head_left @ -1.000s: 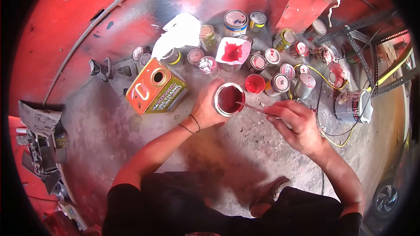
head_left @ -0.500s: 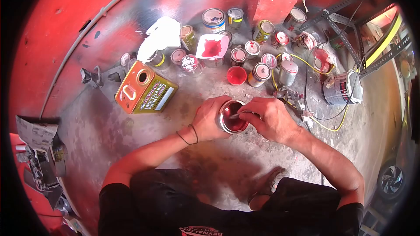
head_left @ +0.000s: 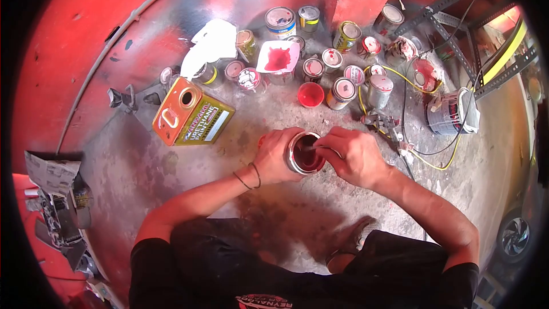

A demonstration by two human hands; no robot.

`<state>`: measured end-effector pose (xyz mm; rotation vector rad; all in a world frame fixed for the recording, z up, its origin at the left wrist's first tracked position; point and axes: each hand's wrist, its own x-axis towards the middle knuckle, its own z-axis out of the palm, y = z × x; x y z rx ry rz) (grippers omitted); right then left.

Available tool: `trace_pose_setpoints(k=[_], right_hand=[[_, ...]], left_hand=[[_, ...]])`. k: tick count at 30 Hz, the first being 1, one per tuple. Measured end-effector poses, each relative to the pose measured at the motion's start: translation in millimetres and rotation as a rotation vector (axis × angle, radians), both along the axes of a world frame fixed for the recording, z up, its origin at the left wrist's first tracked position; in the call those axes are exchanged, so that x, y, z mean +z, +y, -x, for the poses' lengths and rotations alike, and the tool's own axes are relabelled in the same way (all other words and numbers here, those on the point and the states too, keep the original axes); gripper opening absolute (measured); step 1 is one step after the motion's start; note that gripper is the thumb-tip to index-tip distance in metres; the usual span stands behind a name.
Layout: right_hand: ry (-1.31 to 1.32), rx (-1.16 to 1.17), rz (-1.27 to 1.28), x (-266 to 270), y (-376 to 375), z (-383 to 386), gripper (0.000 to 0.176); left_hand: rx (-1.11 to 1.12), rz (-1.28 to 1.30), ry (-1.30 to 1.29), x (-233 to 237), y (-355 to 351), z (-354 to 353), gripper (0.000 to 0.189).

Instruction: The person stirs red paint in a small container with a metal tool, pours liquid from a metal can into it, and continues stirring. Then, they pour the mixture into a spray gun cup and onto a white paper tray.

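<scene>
An open can of dark red paint is held up over the floor, its mouth tilted toward the camera. My left hand is wrapped round the can's left side. From the right, my right hand pinches a thin stirring stick, whose lower end is inside the can. The stick's far tip is hidden. Left of my hands stands a rectangular urethane paint tin with an orange-red top and an open round spout. Beyond the can, a small red cup rests on the floor.
Several paint cans stand toward the wall, one under a paint-stained white sheet. A yellow hose and dark cables lie at the right, near a large pail and a metal rack. Dark parts lie at the far left.
The view has shifted slightly. The stick and my right fingers have moved a little within the can's mouth. Both hands keep their hold.
</scene>
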<state>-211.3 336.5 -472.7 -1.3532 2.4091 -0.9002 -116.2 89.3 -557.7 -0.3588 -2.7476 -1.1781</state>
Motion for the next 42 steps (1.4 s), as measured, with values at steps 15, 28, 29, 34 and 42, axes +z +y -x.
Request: trace_pose_setpoints(k=[15,28,29,34,42], right_hand=[[-0.001,-0.020,0.020,-8,-8,5,0.010],[0.037,0.024,0.102,-22,-13,11,0.013],[0.073,-0.010,0.083,-11,-16,10,0.012],[-0.033,0.025,0.086,-22,-16,16,0.011],[0.013,0.030,0.076,-20,-21,9,0.010]], left_hand=[[0.042,-0.028,-0.047,-11,-11,2,0.094],[0.026,-0.022,-0.047,-14,-14,5,0.086],[0.034,-0.038,-0.048,-15,-14,5,0.085],[0.034,-0.065,-0.034,-16,-15,6,0.084],[0.048,-0.127,0.048,-18,-17,12,0.097]])
